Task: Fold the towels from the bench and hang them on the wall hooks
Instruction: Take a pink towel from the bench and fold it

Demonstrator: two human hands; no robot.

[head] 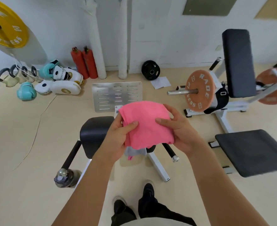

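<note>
At the centre of the frame we hold a pink towel (146, 124) up in the air between both hands, above the black padded bench (93, 134) that stands on the pale floor. Our left hand (118, 137) grips the towel's left edge, thumb pressed over the front of the cloth and fingers curled behind it; our right hand (179, 129) pinches the right edge the same way, thumb lying across the front. The towel looks folded over into a rough rectangle, its lower hem ragged. Just below it, on the bench's near end, we see a grey cloth (135, 151) with a bit of pink peeking out beneath; we cannot tell what it is exactly. Lower left of the bench, a water bottle (64, 176) sits blurred on the floor. Toward the upper left lie teal and white boxing gloves (59, 80), and two red fire extinguishers (84, 62) lean against the white wall. A perforated metal plate (116, 95) lies flat on the floor behind the towel. At the right stands a white machine carrying an orange weight plate (199, 90), with another black padded seat (252, 150) nearer to us. Our dark shoes (148, 190) show at the bottom centre.
</note>
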